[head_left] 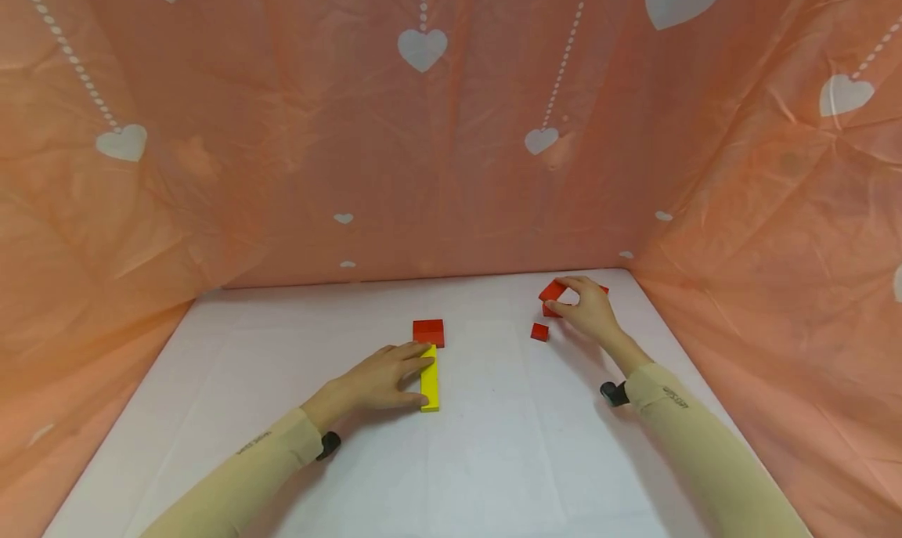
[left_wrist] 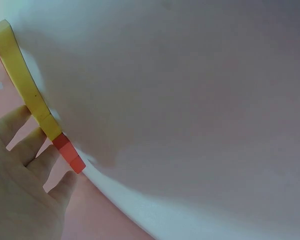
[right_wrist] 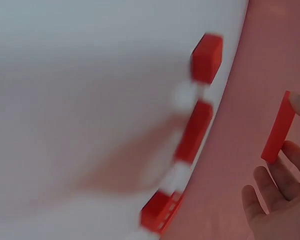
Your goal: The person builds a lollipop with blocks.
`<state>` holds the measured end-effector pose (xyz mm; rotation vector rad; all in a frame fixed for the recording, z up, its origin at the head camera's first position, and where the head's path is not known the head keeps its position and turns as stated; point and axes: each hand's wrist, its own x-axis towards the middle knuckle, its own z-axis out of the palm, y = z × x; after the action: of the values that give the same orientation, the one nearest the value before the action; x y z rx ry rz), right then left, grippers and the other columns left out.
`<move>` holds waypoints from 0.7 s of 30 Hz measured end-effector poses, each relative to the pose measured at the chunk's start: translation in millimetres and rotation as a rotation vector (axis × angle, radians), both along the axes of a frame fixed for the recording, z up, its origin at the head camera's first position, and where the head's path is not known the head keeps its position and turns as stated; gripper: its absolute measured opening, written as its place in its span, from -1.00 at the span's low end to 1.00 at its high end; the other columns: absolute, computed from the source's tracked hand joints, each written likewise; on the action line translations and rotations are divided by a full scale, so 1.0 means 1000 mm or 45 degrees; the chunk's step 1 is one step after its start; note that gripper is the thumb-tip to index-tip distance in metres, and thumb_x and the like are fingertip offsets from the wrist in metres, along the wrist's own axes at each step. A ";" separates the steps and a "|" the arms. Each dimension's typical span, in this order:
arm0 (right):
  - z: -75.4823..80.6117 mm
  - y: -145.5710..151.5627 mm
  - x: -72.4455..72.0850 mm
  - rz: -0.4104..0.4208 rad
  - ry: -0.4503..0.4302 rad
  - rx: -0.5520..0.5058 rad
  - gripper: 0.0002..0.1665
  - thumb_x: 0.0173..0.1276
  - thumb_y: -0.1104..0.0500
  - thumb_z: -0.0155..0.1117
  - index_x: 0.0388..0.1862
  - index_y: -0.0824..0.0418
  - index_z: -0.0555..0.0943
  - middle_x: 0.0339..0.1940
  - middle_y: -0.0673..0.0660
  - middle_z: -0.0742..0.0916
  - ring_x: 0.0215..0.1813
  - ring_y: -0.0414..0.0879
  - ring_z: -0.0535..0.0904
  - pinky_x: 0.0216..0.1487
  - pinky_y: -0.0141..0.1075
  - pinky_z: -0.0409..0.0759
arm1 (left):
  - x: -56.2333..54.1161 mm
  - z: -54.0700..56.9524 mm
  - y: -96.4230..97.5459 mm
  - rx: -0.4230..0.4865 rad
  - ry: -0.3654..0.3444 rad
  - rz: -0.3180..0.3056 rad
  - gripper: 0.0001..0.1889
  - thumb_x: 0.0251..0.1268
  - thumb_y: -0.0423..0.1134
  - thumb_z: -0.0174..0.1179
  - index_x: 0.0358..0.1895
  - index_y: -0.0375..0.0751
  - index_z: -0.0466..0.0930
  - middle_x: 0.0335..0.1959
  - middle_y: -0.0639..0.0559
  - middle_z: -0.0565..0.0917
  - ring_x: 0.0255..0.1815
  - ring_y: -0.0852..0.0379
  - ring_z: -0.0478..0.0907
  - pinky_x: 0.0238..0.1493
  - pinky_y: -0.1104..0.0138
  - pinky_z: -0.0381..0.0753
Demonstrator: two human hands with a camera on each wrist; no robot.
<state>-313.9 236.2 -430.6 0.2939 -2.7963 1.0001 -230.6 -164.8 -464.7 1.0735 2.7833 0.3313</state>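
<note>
Close to the middle of the table lies a long yellow bar, with a seam across it in the left wrist view. My left hand touches its left side, the thumb near its near end and the fingers spread toward the far end. A red block adjoins the bar's far end. At the back right, my right hand pinches a flat red block between thumb and fingers, raised off the table. Beneath and beside that hand are other red blocks, partly hidden in the head view. One small red block sits apart, nearer me.
In the right wrist view, several red blocks stand in a spaced row, among them a chunky block and a longer block. A white cloth covers the table. Orange curtains with white hearts enclose its back and sides.
</note>
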 end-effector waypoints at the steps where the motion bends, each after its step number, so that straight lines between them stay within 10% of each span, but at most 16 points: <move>1: 0.000 -0.006 -0.002 0.011 -0.008 0.003 -0.32 0.42 0.11 0.42 0.43 0.37 0.51 0.42 0.41 0.53 0.46 0.36 0.38 0.48 0.26 0.33 | 0.000 0.000 0.000 -0.003 0.002 0.002 -0.25 0.36 0.18 0.33 0.50 -0.16 0.46 0.61 -0.10 0.31 0.58 -0.15 0.27 0.52 -0.10 0.33; 21: -0.008 -0.120 -0.027 0.326 -0.007 0.058 -0.34 0.42 0.04 0.44 0.43 0.25 0.56 0.43 0.26 0.55 0.47 0.24 0.41 0.49 0.15 0.39 | -0.002 0.000 0.000 -0.009 0.000 0.009 -0.24 0.36 0.20 0.31 0.51 -0.14 0.45 0.60 -0.09 0.32 0.58 -0.14 0.28 0.51 -0.10 0.32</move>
<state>-340.8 115.9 -438.9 0.6699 -2.8402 0.9870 -232.7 -165.2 -464.9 1.0627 2.7866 0.3221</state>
